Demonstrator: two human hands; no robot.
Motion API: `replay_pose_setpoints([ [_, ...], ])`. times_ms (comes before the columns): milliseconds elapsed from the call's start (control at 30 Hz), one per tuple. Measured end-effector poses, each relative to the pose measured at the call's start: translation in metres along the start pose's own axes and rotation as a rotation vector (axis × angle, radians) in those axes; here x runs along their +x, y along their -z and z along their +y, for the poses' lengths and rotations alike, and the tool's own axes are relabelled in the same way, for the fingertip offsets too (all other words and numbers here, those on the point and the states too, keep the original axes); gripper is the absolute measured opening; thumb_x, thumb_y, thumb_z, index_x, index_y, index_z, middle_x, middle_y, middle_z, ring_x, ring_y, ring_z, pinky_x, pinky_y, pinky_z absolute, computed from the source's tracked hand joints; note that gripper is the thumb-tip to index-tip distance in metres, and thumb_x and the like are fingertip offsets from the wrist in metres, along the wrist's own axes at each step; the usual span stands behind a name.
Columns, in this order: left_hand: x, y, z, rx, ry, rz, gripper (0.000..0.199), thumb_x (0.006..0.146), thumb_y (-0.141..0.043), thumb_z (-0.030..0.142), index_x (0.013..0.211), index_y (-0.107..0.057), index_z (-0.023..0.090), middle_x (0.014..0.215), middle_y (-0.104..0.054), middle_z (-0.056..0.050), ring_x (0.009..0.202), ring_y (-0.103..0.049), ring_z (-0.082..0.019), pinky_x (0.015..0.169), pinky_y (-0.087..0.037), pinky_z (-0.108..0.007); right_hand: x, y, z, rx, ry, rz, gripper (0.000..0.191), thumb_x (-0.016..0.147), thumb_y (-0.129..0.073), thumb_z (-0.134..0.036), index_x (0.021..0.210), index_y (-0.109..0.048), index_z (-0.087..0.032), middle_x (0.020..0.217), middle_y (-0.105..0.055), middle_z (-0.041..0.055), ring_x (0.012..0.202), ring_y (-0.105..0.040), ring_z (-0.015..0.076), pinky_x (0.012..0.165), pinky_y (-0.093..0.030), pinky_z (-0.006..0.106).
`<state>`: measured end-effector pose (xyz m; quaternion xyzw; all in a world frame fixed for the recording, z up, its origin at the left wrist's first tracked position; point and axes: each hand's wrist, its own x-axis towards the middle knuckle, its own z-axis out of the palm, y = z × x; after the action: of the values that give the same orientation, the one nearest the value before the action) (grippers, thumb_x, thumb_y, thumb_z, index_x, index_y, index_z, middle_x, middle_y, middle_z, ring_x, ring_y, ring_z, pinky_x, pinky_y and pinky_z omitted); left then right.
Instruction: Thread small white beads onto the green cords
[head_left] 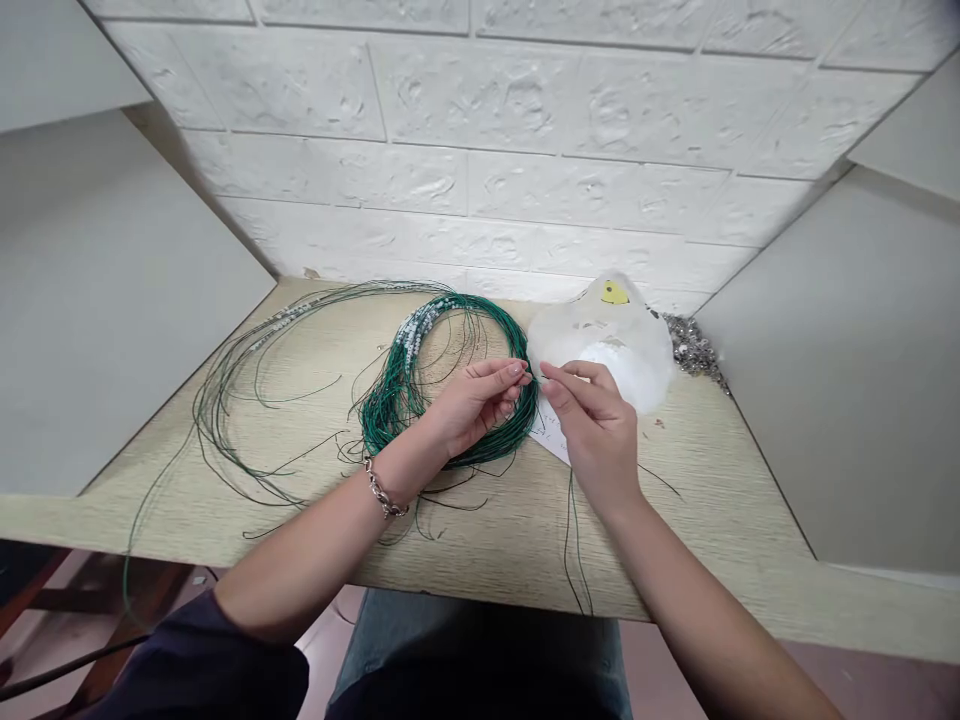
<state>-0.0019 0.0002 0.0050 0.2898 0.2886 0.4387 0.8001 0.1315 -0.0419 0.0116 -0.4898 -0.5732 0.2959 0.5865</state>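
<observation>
Over the right edge of a coil of green cords [382, 405], my left hand [484, 405] is closed, thumb and index finger pinched on something too small to make out. Close beside it, fingertips nearly meeting, my right hand [596, 425] pinches a thin dark cord; two cord ends [574, 550] hang below this hand past the table's front edge. White beads [416, 330] are strung on the coil's upper left. A looser bundle of cords [214, 400] with pale beads curves on the table to the left.
Behind my right hand lies a clear plastic bag [645, 350] with white contents and a yellow label. A heap of small silvery pieces [694, 350] sits at its right. A written paper [551, 435] is partly covered. White panels flank the table [480, 545]; a white brick wall stands behind.
</observation>
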Motion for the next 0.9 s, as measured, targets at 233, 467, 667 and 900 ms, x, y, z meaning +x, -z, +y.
replay_pose_setpoints([
  [233,-0.001,0.000,0.000,-0.076,0.034,-0.029,0.008,0.069,-0.065,0.013,0.076,-0.062,0.009,0.058,-0.057,0.002,0.048,-0.051,-0.001,0.046,-0.044,-0.008,0.018,0.002,-0.020,-0.069,-0.077,-0.102,0.008,0.069,-0.062,-0.026,0.072,-0.068,-0.021,0.072,-0.060,-0.0004,0.053,-0.046,0.0065,0.046,-0.038,0.021],
  [467,-0.003,0.002,-0.003,-0.219,0.067,-0.103,0.005,0.073,-0.060,0.011,0.077,-0.061,0.007,0.065,-0.061,-0.002,0.051,-0.055,-0.002,0.050,-0.047,-0.009,0.011,-0.003,-0.025,-0.338,0.171,-0.001,0.007,0.072,-0.057,-0.019,0.068,-0.063,-0.018,0.066,-0.059,-0.0028,0.044,-0.038,0.0036,0.042,-0.034,0.019],
  [667,-0.004,0.001,-0.005,-0.247,0.067,-0.087,0.008,0.078,-0.054,0.010,0.075,-0.061,0.007,0.065,-0.062,-0.003,0.053,-0.056,-0.003,0.051,-0.047,-0.009,0.007,-0.004,-0.019,-0.420,0.261,0.009,0.008,0.073,-0.057,-0.017,0.069,-0.064,-0.018,0.068,-0.062,-0.0020,0.044,-0.041,0.0039,0.044,-0.036,0.019],
  [900,-0.005,0.000,-0.007,-0.258,0.030,-0.113,0.007,0.077,-0.055,0.009,0.075,-0.061,0.008,0.062,-0.060,-0.002,0.053,-0.055,-0.003,0.053,-0.048,-0.010,0.004,-0.003,-0.016,-0.431,0.299,0.025,0.009,0.075,-0.057,-0.019,0.073,-0.066,-0.018,0.069,-0.063,-0.0010,0.044,-0.041,0.0042,0.043,-0.037,0.020],
])
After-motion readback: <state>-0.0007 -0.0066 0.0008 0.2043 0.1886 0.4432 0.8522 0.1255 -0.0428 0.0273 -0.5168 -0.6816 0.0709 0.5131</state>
